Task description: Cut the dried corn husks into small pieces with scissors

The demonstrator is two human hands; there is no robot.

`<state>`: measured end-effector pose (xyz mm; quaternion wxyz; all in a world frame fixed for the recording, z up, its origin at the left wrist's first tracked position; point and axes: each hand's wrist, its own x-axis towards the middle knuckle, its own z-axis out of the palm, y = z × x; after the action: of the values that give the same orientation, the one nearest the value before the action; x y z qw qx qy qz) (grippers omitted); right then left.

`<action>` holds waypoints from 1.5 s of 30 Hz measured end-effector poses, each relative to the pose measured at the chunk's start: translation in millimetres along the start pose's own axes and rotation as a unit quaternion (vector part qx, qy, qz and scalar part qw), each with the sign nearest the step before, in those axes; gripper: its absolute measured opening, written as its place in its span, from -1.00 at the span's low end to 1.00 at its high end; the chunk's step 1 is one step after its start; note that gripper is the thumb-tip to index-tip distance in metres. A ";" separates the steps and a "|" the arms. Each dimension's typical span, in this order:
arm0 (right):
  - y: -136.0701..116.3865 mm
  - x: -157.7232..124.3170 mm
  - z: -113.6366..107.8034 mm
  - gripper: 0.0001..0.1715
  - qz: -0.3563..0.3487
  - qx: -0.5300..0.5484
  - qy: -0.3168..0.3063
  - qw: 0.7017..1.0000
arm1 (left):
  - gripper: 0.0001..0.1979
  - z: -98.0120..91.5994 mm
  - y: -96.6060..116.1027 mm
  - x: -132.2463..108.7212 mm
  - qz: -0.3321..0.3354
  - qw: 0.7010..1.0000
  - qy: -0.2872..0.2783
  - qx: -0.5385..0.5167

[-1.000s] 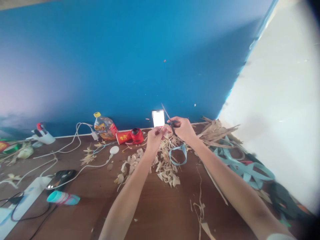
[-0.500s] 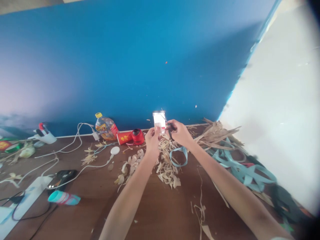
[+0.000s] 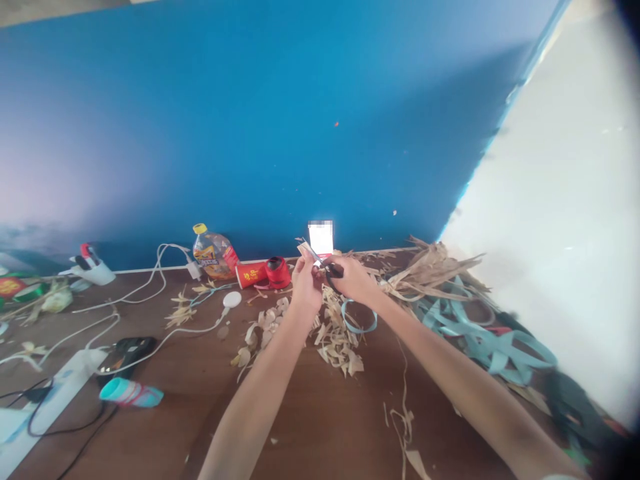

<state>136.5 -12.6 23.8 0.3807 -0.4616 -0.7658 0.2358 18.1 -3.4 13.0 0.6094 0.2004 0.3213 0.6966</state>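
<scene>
My right hand (image 3: pixel 353 280) grips a pair of scissors (image 3: pixel 333 271) by its black handles. The blades point up and left toward my left hand (image 3: pixel 306 283). Pinched in the fingers of my left hand is a small pale piece of dried husk (image 3: pixel 303 249), with the blades beside or across it; I cannot tell which. Just behind, a bright-screened phone (image 3: pixel 321 237) stands upright by the blue wall. Under my hands lies a heap of pale husk cuttings (image 3: pixel 340 340), with rounded cut pieces (image 3: pixel 270 320) left of it. A light blue ribbon loop (image 3: pixel 359 319) lies below my right wrist.
Dried husks (image 3: pixel 433 267) and tangled blue ribbon (image 3: pixel 500 343) lie at right. Leftward are a red paper cup (image 3: pixel 250 274), red ribbon roll (image 3: pixel 278 273), bottle (image 3: pixel 215 253), white cable (image 3: pixel 185 332), power strip (image 3: pixel 60 400) and blue roll (image 3: pixel 133 393). The blue wall (image 3: pixel 250 133) bounds the back.
The scissors have swung down and left, toward my left fingers. The pale husk piece now shows above my left hand, which has tilted. More of the phone is uncovered.
</scene>
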 end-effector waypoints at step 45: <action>0.6 1.4 -49.0 -0.72 -0.004 0.009 -0.111 0.994 | -0.61 -16.7 49.3 11.3 0.057 0.916 -0.173 0.356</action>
<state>175.6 -10.6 53.2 0.2984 -0.4260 -0.8032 0.2904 -30.6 1.8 34.0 0.5031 0.5398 0.4255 0.5240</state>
